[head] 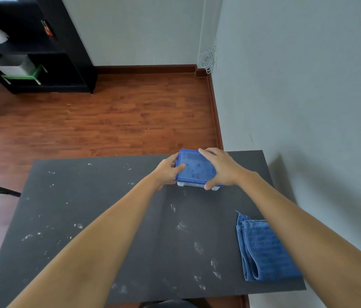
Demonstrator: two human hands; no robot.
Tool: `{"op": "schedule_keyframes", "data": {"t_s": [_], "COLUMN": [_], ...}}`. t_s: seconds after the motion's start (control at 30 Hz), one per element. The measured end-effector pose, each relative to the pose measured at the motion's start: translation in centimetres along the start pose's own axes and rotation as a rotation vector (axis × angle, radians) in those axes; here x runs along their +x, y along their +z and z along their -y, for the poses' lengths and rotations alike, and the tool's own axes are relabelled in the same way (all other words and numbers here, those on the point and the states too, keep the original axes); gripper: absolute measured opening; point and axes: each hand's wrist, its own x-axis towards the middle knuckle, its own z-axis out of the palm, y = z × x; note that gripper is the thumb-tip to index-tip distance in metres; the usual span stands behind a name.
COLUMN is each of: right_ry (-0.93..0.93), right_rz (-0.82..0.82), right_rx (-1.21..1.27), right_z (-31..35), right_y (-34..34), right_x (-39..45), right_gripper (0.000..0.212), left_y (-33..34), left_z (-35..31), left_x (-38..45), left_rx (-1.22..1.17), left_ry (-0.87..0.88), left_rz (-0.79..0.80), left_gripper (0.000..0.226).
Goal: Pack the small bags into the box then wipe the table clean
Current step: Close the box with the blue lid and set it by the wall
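head view showed the left hand (166, 172) and right hand (220, 168) clasping the lidded blue box (195, 168) from both sides at the table's (86, 196) far edge. a folded blue cloth (264, 252) lay near the right edge, with white crumbs (198, 247) scattered across the top.

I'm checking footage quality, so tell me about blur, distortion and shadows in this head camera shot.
Head view: wide-angle bending curves the wall and table edges; the shelf top left is blurred; the box between the left hand and right hand is fairly sharp; soft daylight, with a faint shadow on the right wall.
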Motion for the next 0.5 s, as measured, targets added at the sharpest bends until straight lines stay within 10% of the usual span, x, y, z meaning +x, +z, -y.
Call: {"op": "schedule_keyframes", "data": {"t_s": [0.17,0.3,0.4,0.5], "right_ry": [0.339,0.601,0.596,0.511], "right_rz": [-0.282,-0.299,-0.532,-0.659], "right_rx": [0.598,1.065,0.877,0.691], "right_z": [-1.5,-1.8,-0.8,1.5], "right_y": [2.4,4.2,4.3,5.1], "right_x": [-2.2,-3.1,-3.1,-3.3], "right_gripper": [0.116,0.101,0.035,0.021], "left_y": [0.0,0.5,1.2,2.1], "left_z": [0.4,0.2,-0.1,-0.4], "left_x": [0.5,0.3,0.1,-0.2], "left_rx": [0.078,0.215,0.289,0.35], "left_ry": [-0.048,-0.007,0.048,0.054], "left_rz": [-0.162,-0.34,-0.433,-0.501], "left_gripper": [0.069,0.033,0.031,0.028]}}
